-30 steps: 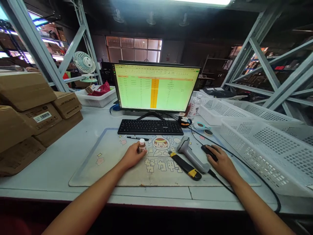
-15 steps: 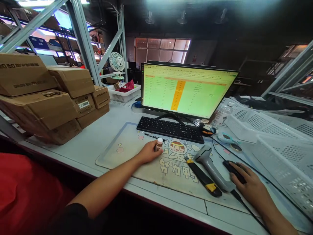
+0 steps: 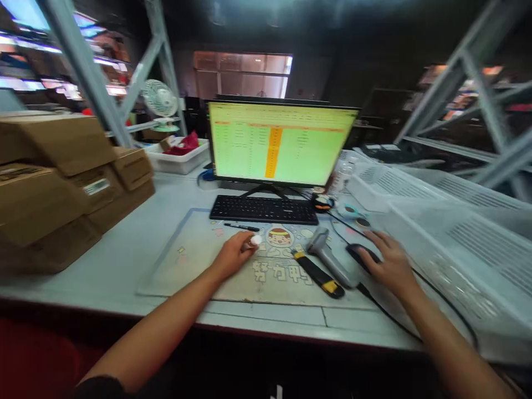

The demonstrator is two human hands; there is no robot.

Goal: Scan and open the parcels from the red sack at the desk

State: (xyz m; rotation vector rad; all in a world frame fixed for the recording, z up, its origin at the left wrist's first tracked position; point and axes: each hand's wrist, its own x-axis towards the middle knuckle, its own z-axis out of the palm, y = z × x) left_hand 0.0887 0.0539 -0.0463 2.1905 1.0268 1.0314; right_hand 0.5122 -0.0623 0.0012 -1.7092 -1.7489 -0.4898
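My left hand [image 3: 230,257] is closed around a small brown bottle with a white cap [image 3: 256,240], just above the printed desk mat [image 3: 178,271]. The bottle is tilted with its cap towards the right, and my fingers hide most of its body. My right hand [image 3: 393,265] has its fingers stretched out beside a black computer mouse [image 3: 359,256], the thumb close to the mouse's right side. Whether the thumb touches it I cannot tell. Between my hands lie a grey barcode scanner [image 3: 332,260] and a black-and-yellow utility knife [image 3: 318,275].
A monitor [image 3: 274,147] with a spreadsheet stands behind a black keyboard [image 3: 264,209]. A pen [image 3: 241,226] lies in front of the keyboard. Cardboard boxes [image 3: 75,194] are stacked at left; white perforated baskets [image 3: 453,221] fill the right side. The scanner's cable [image 3: 388,313] trails rightwards.
The view has turned to the right. My left hand has tipped the bottle from upright to slanting. My right hand has come off the mouse to its right, fingers straightened.
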